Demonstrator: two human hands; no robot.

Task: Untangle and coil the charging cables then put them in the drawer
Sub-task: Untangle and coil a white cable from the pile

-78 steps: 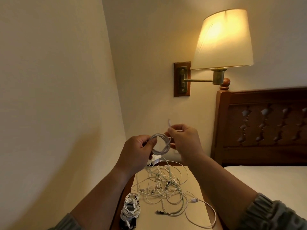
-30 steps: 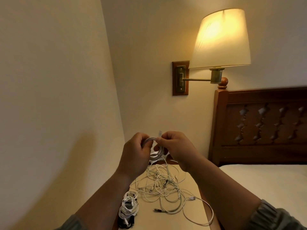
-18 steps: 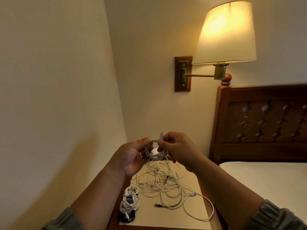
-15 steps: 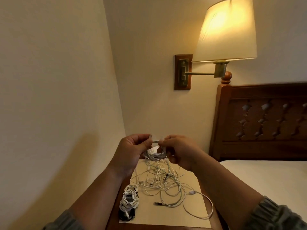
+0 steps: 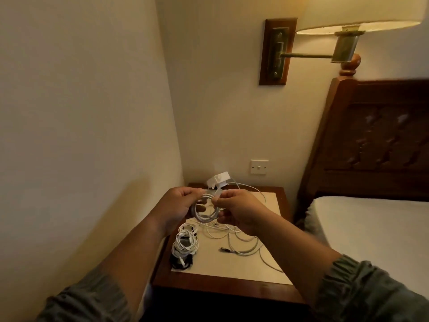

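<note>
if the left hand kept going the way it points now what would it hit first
Probably the right hand, facing it across the small white cable coil both hold; the left hand points rightward, depth unclear.

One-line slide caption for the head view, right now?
Left hand and right hand hold a coiled white cable above the nightstand; tangled cables lie beneath.

Nightstand [image 5: 209,288] bearing pale mat [image 5: 232,268], coiled cables [image 5: 185,244], loose tangle [image 5: 241,243], charger [image 5: 219,180]
</note>
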